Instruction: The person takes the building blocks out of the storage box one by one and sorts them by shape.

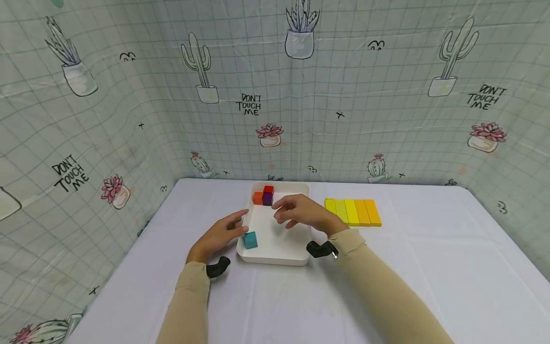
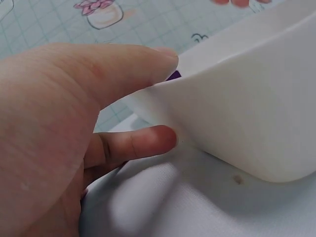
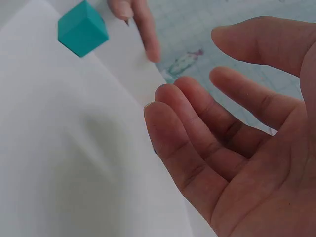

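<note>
A white tray lies on the table. My left hand rests at its left side; in the left wrist view the thumb meets the rim and a straight finger comes up against the outer wall. Over the middle of the tray hovers my right hand, its fingers loosely bent with nothing between them. Inside, a teal cube sits in the near left corner, close to the left thumb. Towards the far left stand an orange cube, a red cube and a purple cube, grouped together.
Right of the tray, several yellow and orange strips lie side by side in a row. A white cloth covers the table. Behind and to the left hangs a curtain printed with cacti.
</note>
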Demonstrator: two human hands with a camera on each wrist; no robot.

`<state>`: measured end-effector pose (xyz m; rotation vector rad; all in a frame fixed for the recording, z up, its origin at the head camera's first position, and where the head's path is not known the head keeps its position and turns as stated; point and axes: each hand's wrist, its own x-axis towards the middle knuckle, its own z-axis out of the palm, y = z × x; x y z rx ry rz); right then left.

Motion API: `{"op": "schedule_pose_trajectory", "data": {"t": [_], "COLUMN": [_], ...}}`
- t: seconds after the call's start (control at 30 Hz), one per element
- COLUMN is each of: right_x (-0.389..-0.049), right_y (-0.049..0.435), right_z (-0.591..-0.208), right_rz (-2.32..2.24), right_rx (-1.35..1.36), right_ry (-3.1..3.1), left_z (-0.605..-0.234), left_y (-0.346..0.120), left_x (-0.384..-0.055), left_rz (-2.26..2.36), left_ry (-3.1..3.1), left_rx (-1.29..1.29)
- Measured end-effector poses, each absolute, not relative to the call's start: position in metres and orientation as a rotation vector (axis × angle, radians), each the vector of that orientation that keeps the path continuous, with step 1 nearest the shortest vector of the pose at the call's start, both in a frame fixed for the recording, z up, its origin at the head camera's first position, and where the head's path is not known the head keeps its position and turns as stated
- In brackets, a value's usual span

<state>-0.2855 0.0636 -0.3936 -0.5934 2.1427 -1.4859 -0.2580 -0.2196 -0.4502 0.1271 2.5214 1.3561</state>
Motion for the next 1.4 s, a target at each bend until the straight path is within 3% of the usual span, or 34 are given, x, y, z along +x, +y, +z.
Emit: {"op": "schedule_pose_trajectory", "data": {"t": [0.8, 1.4], "right_x": [-0.29, -0.292], "right_y": [0.015, 0.007], "right_z": [-0.416, -0.421], "right_rz": [-1.119, -1.007], "right_rx": [-0.724, -0.724], "right_ry": [2.107, 2.191], "left_z": [-0.453, -0.449], "left_y": [-0.224, -0.223], "left_x": [-0.258, -0.255], "left_rz": [1.362, 1.375], "left_ry": [2.515, 2.496], "left_rx": [0.185, 0.195]}}
